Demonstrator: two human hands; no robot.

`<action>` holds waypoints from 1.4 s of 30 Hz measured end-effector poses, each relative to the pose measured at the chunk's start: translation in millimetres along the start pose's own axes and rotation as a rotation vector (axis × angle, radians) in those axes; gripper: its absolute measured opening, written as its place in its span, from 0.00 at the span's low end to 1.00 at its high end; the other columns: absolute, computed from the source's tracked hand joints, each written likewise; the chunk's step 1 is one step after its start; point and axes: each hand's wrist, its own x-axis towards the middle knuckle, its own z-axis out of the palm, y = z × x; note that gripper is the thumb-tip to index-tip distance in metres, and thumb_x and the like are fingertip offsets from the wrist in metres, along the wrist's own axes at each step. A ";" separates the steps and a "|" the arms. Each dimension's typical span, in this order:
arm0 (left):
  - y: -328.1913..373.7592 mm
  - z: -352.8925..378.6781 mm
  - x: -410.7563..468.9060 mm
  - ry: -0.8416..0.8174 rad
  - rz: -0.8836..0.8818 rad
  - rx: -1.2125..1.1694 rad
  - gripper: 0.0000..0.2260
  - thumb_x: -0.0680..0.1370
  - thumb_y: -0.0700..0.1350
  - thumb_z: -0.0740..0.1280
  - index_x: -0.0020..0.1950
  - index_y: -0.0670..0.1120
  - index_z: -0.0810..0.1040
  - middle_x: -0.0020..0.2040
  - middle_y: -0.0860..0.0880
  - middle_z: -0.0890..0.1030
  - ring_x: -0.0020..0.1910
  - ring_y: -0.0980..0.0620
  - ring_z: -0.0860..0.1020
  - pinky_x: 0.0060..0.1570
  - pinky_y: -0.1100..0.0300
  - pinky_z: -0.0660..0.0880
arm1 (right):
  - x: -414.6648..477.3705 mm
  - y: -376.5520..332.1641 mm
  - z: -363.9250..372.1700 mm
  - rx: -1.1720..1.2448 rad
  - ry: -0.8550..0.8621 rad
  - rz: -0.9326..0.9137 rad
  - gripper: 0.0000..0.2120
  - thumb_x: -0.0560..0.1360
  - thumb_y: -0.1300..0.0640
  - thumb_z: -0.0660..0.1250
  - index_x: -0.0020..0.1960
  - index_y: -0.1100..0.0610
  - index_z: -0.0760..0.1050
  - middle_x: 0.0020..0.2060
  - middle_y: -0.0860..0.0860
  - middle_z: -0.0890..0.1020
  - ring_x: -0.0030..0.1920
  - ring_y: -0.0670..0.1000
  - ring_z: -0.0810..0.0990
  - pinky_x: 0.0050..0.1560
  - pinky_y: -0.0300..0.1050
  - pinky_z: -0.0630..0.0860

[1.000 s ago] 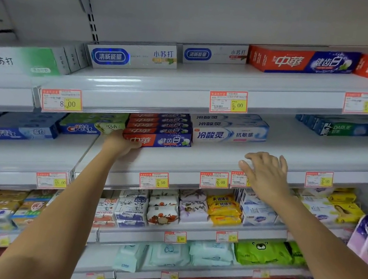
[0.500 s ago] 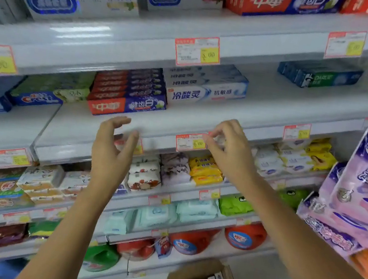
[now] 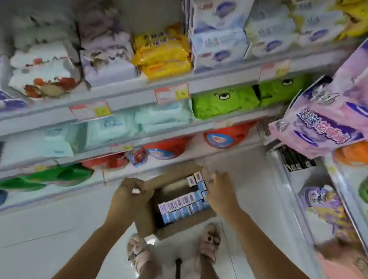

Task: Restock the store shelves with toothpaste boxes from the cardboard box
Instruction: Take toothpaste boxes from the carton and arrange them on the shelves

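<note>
1. Two bare hands reach down to one open cardboard box (image 3: pixel 149 222) on a pale floor (image 3: pixel 44 225).
2. The left hand (image 3: pixel 131 193) has its fingers curled over the top edge of the box's left wall, gripping the cardboard.
3. The right hand (image 3: pixel 221 193) is at the box's far right corner, fingertips pointing down onto the packed goods. Blur hides whether they pinch anything, so its grip cannot be told.
4. Between the two hands, inside the box, toothpaste boxes (image 3: pixel 181 207) stand on end in two tight rows. Only their small square ends show, white and light blue with a darker blue mark. They are too blurred to count exactly.
5. The rows start right under the right hand's fingertips.
6. Nearer the viewer than both hands, two feet in pink sandals (image 3: pixel 136 251) stand just beside the box.
7. Beyond the hands, store shelves (image 3: pixel 136 98) hold soft packs in white, yellow and green.
</note>
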 end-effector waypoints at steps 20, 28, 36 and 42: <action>-271.5 235.0 171.3 -0.310 -0.085 0.587 0.23 0.74 0.49 0.71 0.66 0.45 0.71 0.64 0.44 0.70 0.63 0.44 0.68 0.62 0.55 0.65 | 150.6 203.7 239.8 -0.426 -0.506 0.127 0.32 0.77 0.51 0.63 0.76 0.54 0.53 0.74 0.56 0.59 0.74 0.58 0.57 0.72 0.52 0.59; -326.7 278.5 210.9 -0.446 -0.111 0.593 0.38 0.68 0.57 0.75 0.73 0.46 0.64 0.72 0.42 0.63 0.71 0.42 0.59 0.68 0.54 0.57 | 168.6 219.4 288.5 -0.479 -0.524 0.096 0.37 0.79 0.45 0.58 0.78 0.49 0.38 0.75 0.59 0.36 0.76 0.63 0.42 0.72 0.59 0.56; -387.1 275.8 243.9 -0.427 -0.224 0.189 0.52 0.47 0.73 0.74 0.66 0.48 0.73 0.60 0.45 0.78 0.58 0.47 0.78 0.58 0.44 0.76 | 163.8 216.5 299.4 -0.493 -0.496 0.088 0.37 0.80 0.43 0.56 0.78 0.51 0.37 0.74 0.63 0.32 0.76 0.63 0.41 0.72 0.57 0.56; -334.8 266.5 231.1 -0.392 -0.114 0.299 0.29 0.72 0.49 0.73 0.71 0.49 0.68 0.66 0.44 0.70 0.60 0.48 0.74 0.61 0.58 0.72 | 164.0 216.0 298.8 -0.502 -0.503 0.086 0.37 0.79 0.42 0.56 0.78 0.52 0.37 0.74 0.63 0.33 0.76 0.63 0.43 0.71 0.55 0.60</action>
